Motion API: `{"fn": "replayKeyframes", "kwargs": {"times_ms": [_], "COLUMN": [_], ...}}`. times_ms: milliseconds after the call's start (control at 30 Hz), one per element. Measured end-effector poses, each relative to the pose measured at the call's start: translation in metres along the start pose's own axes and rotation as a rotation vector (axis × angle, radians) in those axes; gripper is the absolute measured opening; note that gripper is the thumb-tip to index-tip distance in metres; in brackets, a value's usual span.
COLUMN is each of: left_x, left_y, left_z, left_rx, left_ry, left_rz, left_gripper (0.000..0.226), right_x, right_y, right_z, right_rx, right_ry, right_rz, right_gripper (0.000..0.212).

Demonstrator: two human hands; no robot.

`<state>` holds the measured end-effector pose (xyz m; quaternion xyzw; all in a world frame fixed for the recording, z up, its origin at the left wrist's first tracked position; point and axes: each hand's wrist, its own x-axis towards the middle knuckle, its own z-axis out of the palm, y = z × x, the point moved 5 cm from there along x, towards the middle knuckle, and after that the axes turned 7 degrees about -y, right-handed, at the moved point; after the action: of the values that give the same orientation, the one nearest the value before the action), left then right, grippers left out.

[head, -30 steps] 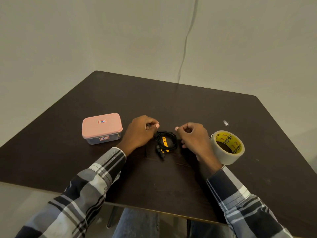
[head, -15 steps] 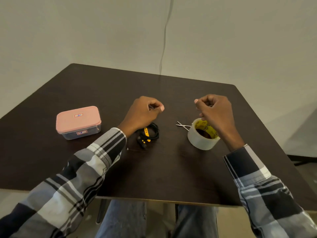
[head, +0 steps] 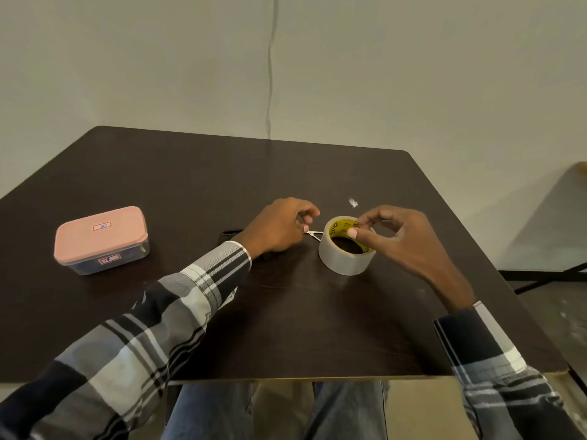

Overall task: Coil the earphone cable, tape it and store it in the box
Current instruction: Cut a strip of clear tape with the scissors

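Head view: lidded pink box (head: 101, 239), contents hidden

On the surface (head: 190, 173) the box (head: 101, 239) sits far left, lid on. The tape roll (head: 344, 260) lies flat right of centre — the right hand (head: 403, 242) over its far rim, the left hand (head: 279, 228) just left of it, scissors (head: 314, 235) between hand and roll.

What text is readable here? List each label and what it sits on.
Sticker on the pink lid of the clear plastic box: red-bordered, too small to read.
Sticker on that box's front wall: red-bordered, blurred, unreadable.
Black print on the yellow core of the clear packing tape roll: partly covered by right hand, illegible.
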<state>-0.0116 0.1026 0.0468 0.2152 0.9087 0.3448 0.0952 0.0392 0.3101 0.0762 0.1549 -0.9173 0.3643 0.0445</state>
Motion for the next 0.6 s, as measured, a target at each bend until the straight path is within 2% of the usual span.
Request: {"fn": "replayKeyframes", "kwargs": {"times_ms": [67, 167, 433, 600], "left_x": [0.004, 0.011, 0.021, 0.023], "left_y": [0.001, 0.007, 0.015, 0.015], "left_z": [0.004, 0.014, 0.027, 0.028], "left_rx": [-0.042, -0.05, -0.129, -0.225], "left_ry": [-0.041, -0.147, -0.24, -0.306], "left_rz": [0.003, 0.02, 0.012, 0.025], "left_gripper": [0.059, 0.076, 0.08, 0.082], "right_x": [-0.004, -0.006, -0.004, -0.003], "right_y": [0.002, 0.007, 0.015, 0.02], "right_z": [0.003, 0.004, 0.015, 0.006], "right_rx": [-0.056, -0.142, -0.218, -0.214], "right_ry": [-0.102, -0.172, -0.246, -0.242], "right_rz": [-0.018, -0.032, -0.085, -0.139], "right_gripper": [0.048, 0.055, 0.018, 0.019]}}
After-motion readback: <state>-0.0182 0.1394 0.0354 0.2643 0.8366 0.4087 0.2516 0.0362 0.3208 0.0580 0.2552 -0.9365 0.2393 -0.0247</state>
